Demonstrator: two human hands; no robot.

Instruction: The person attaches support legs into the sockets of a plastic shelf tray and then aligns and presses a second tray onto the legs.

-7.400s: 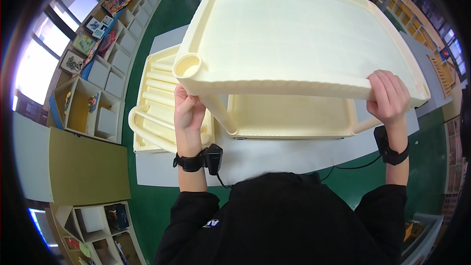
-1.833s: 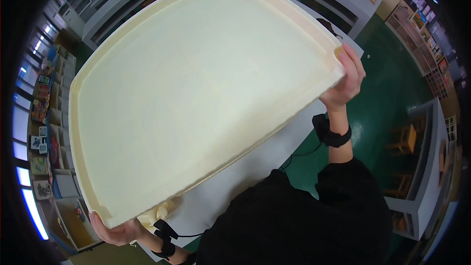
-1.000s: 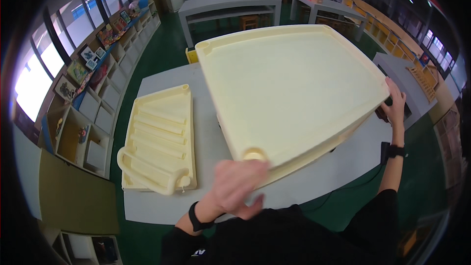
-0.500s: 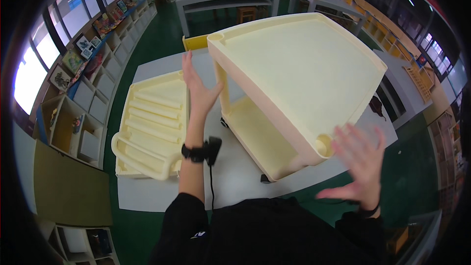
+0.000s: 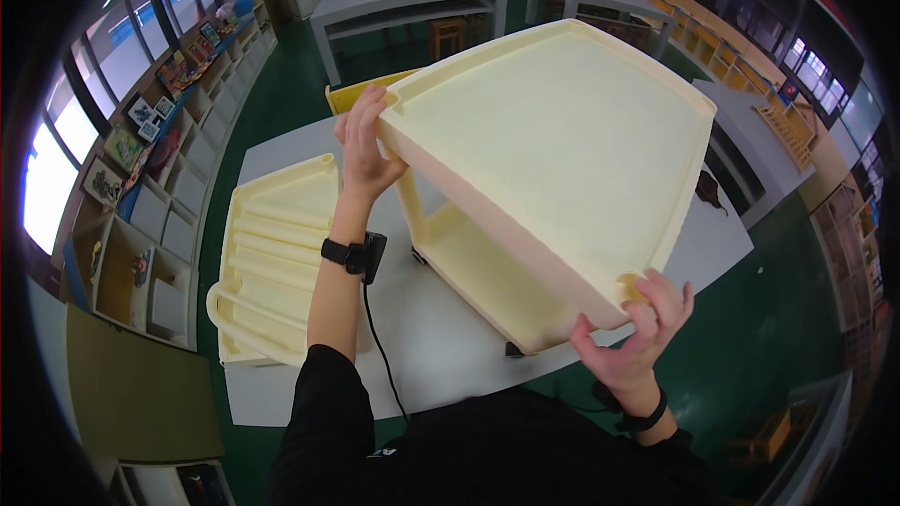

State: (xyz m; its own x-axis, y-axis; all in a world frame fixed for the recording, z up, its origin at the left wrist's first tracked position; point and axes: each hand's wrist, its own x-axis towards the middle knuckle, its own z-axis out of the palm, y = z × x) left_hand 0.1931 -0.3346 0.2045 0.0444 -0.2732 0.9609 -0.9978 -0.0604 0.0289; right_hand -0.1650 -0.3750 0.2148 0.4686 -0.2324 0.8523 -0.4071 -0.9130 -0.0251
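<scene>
A cream plastic rolling cart stands on the grey table (image 5: 422,365), its upper tray (image 5: 553,131) above a lower tray (image 5: 478,267). One post joins the trays at the left, and black casters (image 5: 514,349) show underneath. My left hand (image 5: 366,145) grips the upper tray's left corner, fingers over the rim and thumb against the side. At the near right corner, my right hand (image 5: 642,333) curls its fingers into the round corner socket, with the thumb outside on the wall. Left of the cart lies another cream tray (image 5: 232,234) holding several tubes (image 5: 286,248) and a curved handle (image 5: 253,326).
A yellow panel (image 5: 352,96) sits behind the table. Shelves with framed pictures (image 5: 122,148) run along the left wall. Grey tables (image 5: 408,0) stand at the back. A black cable (image 5: 380,347) hangs from my left wrist strap across the table. A dark object (image 5: 710,190) lies right of the cart.
Both hands have come onto the upper tray: the left has closed on its left corner, the right on the near right corner. The whole view has shifted slightly.
</scene>
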